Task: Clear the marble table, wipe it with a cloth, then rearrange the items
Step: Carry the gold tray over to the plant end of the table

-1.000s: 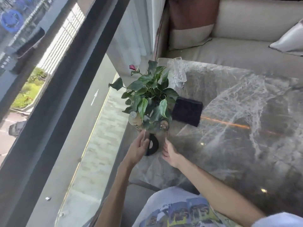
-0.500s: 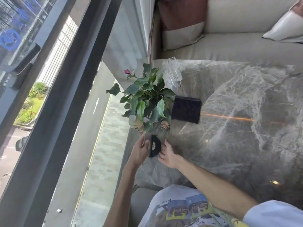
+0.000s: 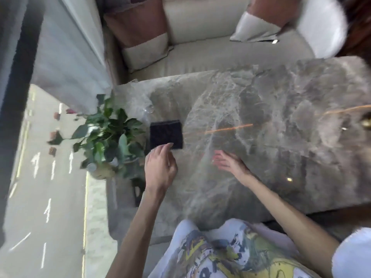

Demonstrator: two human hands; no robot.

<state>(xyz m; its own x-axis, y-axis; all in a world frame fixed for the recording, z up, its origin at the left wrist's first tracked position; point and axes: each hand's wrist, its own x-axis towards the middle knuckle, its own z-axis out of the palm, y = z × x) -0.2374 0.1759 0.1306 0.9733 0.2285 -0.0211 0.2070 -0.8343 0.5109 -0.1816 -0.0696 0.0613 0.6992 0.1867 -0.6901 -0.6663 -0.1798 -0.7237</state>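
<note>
At the table's (image 3: 261,177) left edge, the open, empty left hand (image 3: 160,167) nears the black box (image 3: 166,134); grasping both sides would steady it. The right hand (image 3: 228,162) hovers open and empty.

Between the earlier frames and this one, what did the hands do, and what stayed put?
Both hands left the small black round item near the plant. The left hand moved to the black square box, fingertips at its near edge; the right hand hovers open over the marble table. Plant, box and glass stayed.
</note>
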